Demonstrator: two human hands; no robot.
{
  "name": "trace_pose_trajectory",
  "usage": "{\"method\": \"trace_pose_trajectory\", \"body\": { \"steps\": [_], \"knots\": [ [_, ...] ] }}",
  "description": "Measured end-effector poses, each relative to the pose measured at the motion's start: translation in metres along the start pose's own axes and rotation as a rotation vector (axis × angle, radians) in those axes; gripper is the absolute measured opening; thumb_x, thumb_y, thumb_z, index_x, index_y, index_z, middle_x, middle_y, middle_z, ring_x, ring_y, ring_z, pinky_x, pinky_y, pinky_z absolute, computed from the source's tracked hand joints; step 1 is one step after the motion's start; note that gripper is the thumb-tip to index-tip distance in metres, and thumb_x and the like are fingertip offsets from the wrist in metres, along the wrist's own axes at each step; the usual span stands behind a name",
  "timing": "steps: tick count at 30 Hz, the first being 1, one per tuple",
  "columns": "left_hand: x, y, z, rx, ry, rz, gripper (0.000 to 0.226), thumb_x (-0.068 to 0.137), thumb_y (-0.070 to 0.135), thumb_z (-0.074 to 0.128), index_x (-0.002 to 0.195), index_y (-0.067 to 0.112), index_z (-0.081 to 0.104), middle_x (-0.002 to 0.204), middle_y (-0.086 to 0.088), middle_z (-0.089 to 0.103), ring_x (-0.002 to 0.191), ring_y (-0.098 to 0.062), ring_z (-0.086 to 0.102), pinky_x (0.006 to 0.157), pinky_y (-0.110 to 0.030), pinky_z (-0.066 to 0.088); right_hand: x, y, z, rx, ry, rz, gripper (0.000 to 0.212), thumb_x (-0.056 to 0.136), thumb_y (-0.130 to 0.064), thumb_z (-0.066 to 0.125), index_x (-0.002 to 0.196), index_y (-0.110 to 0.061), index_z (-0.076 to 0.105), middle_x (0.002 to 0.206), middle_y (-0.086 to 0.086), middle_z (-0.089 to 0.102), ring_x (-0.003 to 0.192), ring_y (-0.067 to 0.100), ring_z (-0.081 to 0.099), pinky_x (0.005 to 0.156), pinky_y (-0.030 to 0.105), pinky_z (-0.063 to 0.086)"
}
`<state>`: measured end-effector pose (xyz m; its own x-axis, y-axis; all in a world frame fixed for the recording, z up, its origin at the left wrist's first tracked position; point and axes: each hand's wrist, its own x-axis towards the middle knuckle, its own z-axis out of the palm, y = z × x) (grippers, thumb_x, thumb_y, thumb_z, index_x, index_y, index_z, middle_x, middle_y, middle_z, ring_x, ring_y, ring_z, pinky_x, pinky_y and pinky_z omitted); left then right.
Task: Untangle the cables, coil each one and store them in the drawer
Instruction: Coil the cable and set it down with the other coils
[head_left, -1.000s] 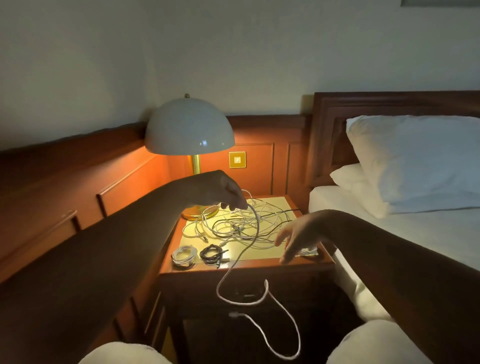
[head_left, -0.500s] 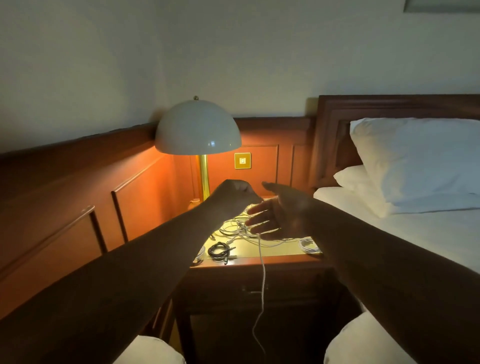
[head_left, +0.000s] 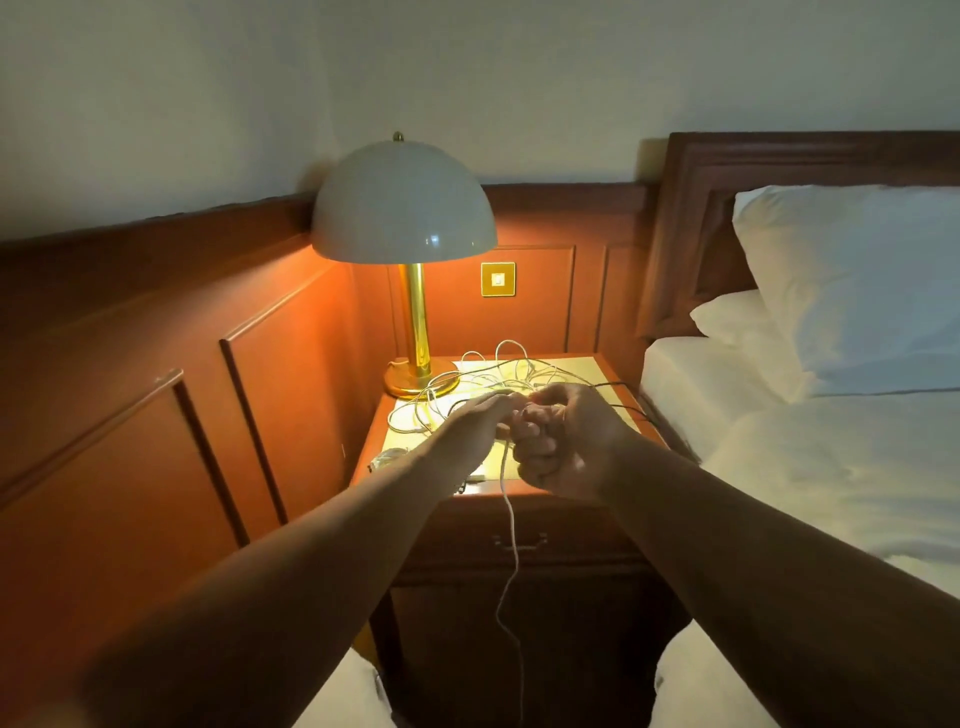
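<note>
1. Your right hand (head_left: 563, 441) is clenched around the white cable (head_left: 511, 540), and your left hand (head_left: 480, 421) pinches it just beside.
2. The slack hangs past the closed drawer (head_left: 519, 543); pulling hard could tighten the tangle (head_left: 498, 379) on the nightstand (head_left: 613, 369) or drag it off.
3. Since a second ago, your hands have met and the dangling loop is gone.
</note>
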<state>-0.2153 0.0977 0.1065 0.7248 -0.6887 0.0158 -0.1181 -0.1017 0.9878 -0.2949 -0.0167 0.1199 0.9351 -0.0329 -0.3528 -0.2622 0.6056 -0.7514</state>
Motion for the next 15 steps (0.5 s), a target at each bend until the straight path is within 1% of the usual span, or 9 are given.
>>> {"method": "trace_pose_trajectory", "body": {
  "steps": [2, 5, 7, 8, 9, 10, 11, 13, 15],
  "knots": [
    [0.000, -0.016, 0.002, -0.072, 0.005, -0.072, 0.027, 0.102, 0.037, 0.048, 0.099, 0.017, 0.066, 0.098, -0.006, 0.065, 0.093, -0.020, 0.063, 0.078, -0.035, 0.048, 0.002, 0.004, -0.004, 0.090, -0.079, -0.005, 0.018, 0.089, -0.026, 0.040, 0.076, -0.014, 0.044, 0.060, 0.003, 0.038, 0.047, 0.011, 0.028, 0.041, 0.021, 0.024],
    [-0.007, -0.031, 0.010, -0.118, -0.036, -0.080, 0.023, 0.103, 0.033, 0.047, 0.094, 0.017, 0.062, 0.083, -0.001, 0.062, 0.074, -0.013, 0.061, 0.068, -0.031, 0.050, 0.006, 0.006, -0.009, 0.085, -0.137, -0.148, 0.028, 0.093, -0.020, 0.040, 0.070, -0.009, 0.052, 0.067, 0.006, 0.049, 0.057, 0.015, 0.040, 0.056, 0.026, 0.027],
    [-0.012, -0.038, 0.014, -0.121, -0.071, -0.124, 0.022, 0.106, 0.029, 0.046, 0.095, 0.017, 0.060, 0.075, -0.002, 0.059, 0.068, -0.015, 0.059, 0.072, -0.035, 0.051, 0.010, 0.004, -0.013, 0.025, -0.150, -0.284, 0.033, 0.102, -0.021, 0.036, 0.080, -0.007, 0.057, 0.076, 0.009, 0.056, 0.068, 0.019, 0.051, 0.067, 0.031, 0.037],
    [-0.014, -0.042, 0.015, -0.094, -0.143, -0.148, 0.019, 0.105, 0.029, 0.047, 0.099, 0.022, 0.063, 0.073, -0.002, 0.059, 0.070, -0.018, 0.062, 0.077, -0.039, 0.050, 0.014, 0.002, -0.017, -0.042, -0.124, -0.362, 0.036, 0.106, -0.022, 0.035, 0.084, -0.006, 0.059, 0.081, 0.010, 0.061, 0.075, 0.021, 0.058, 0.074, 0.033, 0.044],
    [-0.015, -0.048, 0.015, -0.017, -0.226, -0.172, 0.016, 0.104, 0.031, 0.049, 0.102, 0.035, 0.065, 0.076, -0.002, 0.060, 0.077, -0.022, 0.067, 0.085, -0.043, 0.049, 0.020, 0.002, -0.024, -0.161, -0.071, -0.458, 0.038, 0.107, -0.022, 0.034, 0.088, -0.005, 0.063, 0.087, 0.010, 0.067, 0.084, 0.024, 0.064, 0.082, 0.034, 0.049],
    [-0.017, -0.051, 0.014, 0.059, -0.300, -0.193, 0.022, 0.103, 0.033, 0.052, 0.100, 0.052, 0.063, 0.083, 0.001, 0.061, 0.086, -0.024, 0.069, 0.090, -0.044, 0.048, 0.026, 0.003, -0.030, -0.325, 0.000, -0.554, 0.038, 0.108, -0.021, 0.035, 0.092, -0.005, 0.066, 0.091, 0.010, 0.070, 0.092, 0.025, 0.067, 0.090, 0.034, 0.052],
    [-0.019, -0.055, 0.013, 0.108, -0.345, -0.212, 0.031, 0.102, 0.033, 0.054, 0.096, 0.062, 0.059, 0.090, 0.003, 0.060, 0.090, -0.023, 0.069, 0.090, -0.044, 0.048, 0.031, 0.006, -0.038, -0.532, 0.069, -0.641, 0.036, 0.108, -0.020, 0.037, 0.095, -0.005, 0.068, 0.095, 0.009, 0.072, 0.097, 0.024, 0.069, 0.093, 0.032, 0.053],
    [-0.019, -0.064, 0.007, 0.092, -0.331, -0.237, 0.037, 0.101, 0.025, 0.058, 0.103, 0.061, 0.054, 0.097, 0.003, 0.056, 0.086, -0.017, 0.062, 0.081, -0.037, 0.051, 0.039, 0.016, -0.051, -1.056, 0.137, -0.803, 0.028, 0.106, -0.016, 0.042, 0.098, -0.007, 0.067, 0.097, 0.005, 0.071, 0.094, 0.019, 0.070, 0.085, 0.021, 0.054],
    [-0.014, -0.074, 0.000, 0.165, -0.284, -0.213, 0.029, 0.100, 0.020, 0.058, 0.118, 0.043, 0.057, 0.098, 0.002, 0.057, 0.080, -0.011, 0.055, 0.068, -0.025, 0.047, 0.045, 0.029, -0.062, -1.559, 0.091, -0.814, 0.019, 0.103, -0.013, 0.047, 0.103, -0.008, 0.065, 0.098, 0.004, 0.068, 0.086, 0.016, 0.067, 0.074, 0.022, 0.055]
  ]
}}
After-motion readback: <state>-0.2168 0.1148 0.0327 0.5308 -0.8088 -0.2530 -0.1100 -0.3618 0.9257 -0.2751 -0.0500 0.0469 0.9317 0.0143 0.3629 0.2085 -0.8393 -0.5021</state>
